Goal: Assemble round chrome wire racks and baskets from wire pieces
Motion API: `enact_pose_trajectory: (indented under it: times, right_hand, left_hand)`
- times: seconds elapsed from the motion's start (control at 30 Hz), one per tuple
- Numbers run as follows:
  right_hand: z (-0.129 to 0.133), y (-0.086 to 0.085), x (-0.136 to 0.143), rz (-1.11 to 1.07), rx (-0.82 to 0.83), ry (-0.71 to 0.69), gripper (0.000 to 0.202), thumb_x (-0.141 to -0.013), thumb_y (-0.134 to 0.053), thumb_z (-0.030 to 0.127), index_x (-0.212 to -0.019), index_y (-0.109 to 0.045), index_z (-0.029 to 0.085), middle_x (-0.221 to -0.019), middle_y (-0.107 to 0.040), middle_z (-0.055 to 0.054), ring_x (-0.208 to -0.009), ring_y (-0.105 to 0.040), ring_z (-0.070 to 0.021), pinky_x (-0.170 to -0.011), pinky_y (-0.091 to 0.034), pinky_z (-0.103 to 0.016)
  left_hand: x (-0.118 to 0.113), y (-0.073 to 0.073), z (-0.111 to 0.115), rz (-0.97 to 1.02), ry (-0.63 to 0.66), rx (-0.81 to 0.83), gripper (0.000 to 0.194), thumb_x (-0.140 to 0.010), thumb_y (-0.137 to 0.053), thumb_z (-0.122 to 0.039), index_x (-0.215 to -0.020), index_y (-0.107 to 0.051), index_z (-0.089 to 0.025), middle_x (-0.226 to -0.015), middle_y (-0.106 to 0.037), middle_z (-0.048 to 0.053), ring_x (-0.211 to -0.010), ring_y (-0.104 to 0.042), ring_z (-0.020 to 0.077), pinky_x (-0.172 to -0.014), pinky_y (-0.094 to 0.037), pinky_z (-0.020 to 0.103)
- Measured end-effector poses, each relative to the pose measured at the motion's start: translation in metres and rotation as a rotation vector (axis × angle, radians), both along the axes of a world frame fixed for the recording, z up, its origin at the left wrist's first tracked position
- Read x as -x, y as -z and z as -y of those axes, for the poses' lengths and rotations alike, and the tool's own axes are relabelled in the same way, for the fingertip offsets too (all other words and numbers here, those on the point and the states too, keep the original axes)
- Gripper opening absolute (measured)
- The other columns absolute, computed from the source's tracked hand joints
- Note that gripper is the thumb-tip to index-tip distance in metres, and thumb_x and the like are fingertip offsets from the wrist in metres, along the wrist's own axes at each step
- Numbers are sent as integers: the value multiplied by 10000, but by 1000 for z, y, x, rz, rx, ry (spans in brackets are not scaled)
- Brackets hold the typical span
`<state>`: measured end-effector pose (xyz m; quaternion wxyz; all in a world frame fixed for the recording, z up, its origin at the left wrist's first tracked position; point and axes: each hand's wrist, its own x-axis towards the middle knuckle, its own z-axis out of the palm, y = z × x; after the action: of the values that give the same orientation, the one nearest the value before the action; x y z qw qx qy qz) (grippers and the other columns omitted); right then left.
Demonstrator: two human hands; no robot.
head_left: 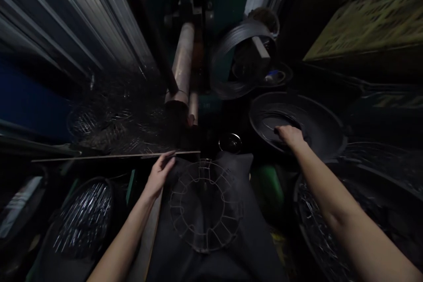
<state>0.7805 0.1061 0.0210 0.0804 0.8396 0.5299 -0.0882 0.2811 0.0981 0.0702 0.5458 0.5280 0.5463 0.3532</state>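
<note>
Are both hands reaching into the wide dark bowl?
No, only the right hand is at the wide dark bowl; the left hand is beside the round wire frame.

Dim light is leaving most of the view in shadow, with the centre behind the pipe (182,64) and the right side sinking almost to black. A weak, cool light is catching the ribbed metal (79,13) at upper left and paling the strip at top centre-right; its source is not showing. Small glints are standing out on the metal rods (86,211) and on the rim of the small bowl (230,142). The forearms are looking muted but readable. Softness is smearing the wire coil (220,64) and the yellow crate (373,17), whose pattern is blurring. Towards the edges, shapes are stretching and leaning outwards, and dark detail is merging.
</note>
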Motion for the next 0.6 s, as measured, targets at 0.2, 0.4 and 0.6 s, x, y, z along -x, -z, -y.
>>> enact_pose_trajectory:
  times: [0.2,0.4,0.6]
  right_hand:
    - [45,-57,-26,153,-130,114,308,-938,-427,158,-1138,-659,134,-995,-657,-186,-706,-579,-157,-603,-268,-299]
    - [77,-85,-14,195,-240,87,190,-880,-543,181,-991,-695,158,-866,-662,-129,-578,-504,-129,-543,-240,-284]
    - [88,-106,18,257,-447,18,150,-890,-552,194,-986,-660,155,-883,-631,-75,-705,-549,-138,-541,-350,-243]
  left_hand:
    - [20,1,13,92,-156,-62,475,-711,-719,-484,-1045,-648,-154,-1104,-682,93,-1080,-608,224,-1014,-424,373]
    - [8,-7,28,124,-156,-150,397,-739,-695,-466,-990,-667,-160,-1012,-690,68,-980,-620,192,-938,-457,328]
    - [23,-19,33,174,-188,-164,364,-736,-713,-446,-957,-680,-158,-947,-696,54,-923,-632,171,-892,-469,302]
